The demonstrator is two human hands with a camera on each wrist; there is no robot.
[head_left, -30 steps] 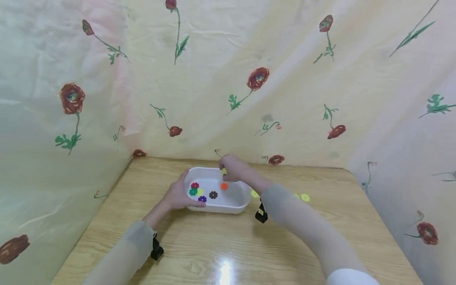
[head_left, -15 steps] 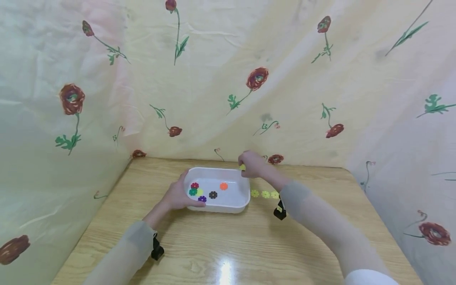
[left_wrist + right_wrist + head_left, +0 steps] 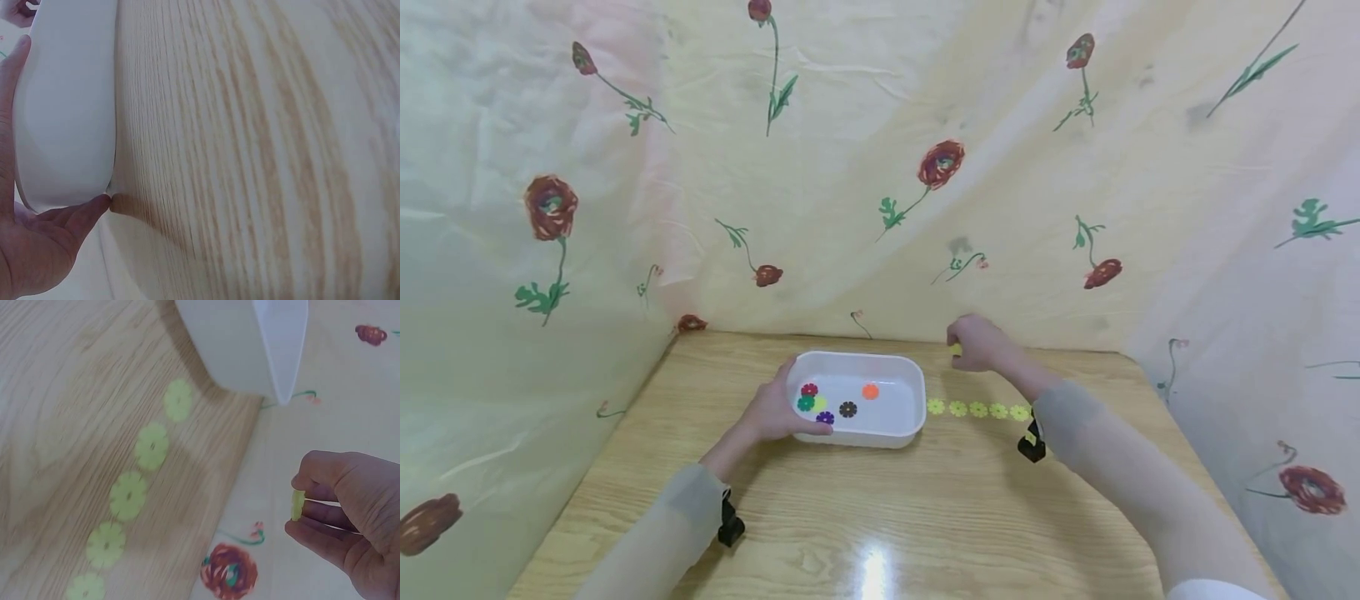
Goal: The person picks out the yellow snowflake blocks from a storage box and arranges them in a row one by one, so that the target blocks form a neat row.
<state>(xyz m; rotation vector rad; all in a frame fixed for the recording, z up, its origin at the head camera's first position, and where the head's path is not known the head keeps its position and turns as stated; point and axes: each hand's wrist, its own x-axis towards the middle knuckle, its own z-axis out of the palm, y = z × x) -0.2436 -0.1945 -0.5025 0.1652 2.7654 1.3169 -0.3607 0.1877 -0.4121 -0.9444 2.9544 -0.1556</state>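
My left hand [image 3: 772, 412] grips the left end of a white plastic box [image 3: 880, 437], thumb along the near rim and fingers at its end wall. In the left wrist view, fingertips [image 3: 100, 201] touch the lower edge of the box. My right hand [image 3: 981, 343] is raised beyond the box's right side and pinches a yellow snowflake disc [image 3: 298, 504] between thumb and fingers. Below it, several yellow snowflake discs [image 3: 978, 410] lie in a row on the table, running right from the box. Inside the box lie several discs, among them orange [image 3: 870, 392], brown [image 3: 847, 409] and purple [image 3: 825, 418].
A wooden table [image 3: 850, 517] carries everything. Floral cloth [image 3: 820, 208] hangs along its back edge and both sides. Each wrist wears a small black camera [image 3: 731, 525]. Red [image 3: 808, 390] and green [image 3: 806, 403] discs lie near my left hand within the box.
Holding the yellow disc, my right hand has lifted from over the box and moved right, past its rim. More of the yellow row shows. My left hand stays put.
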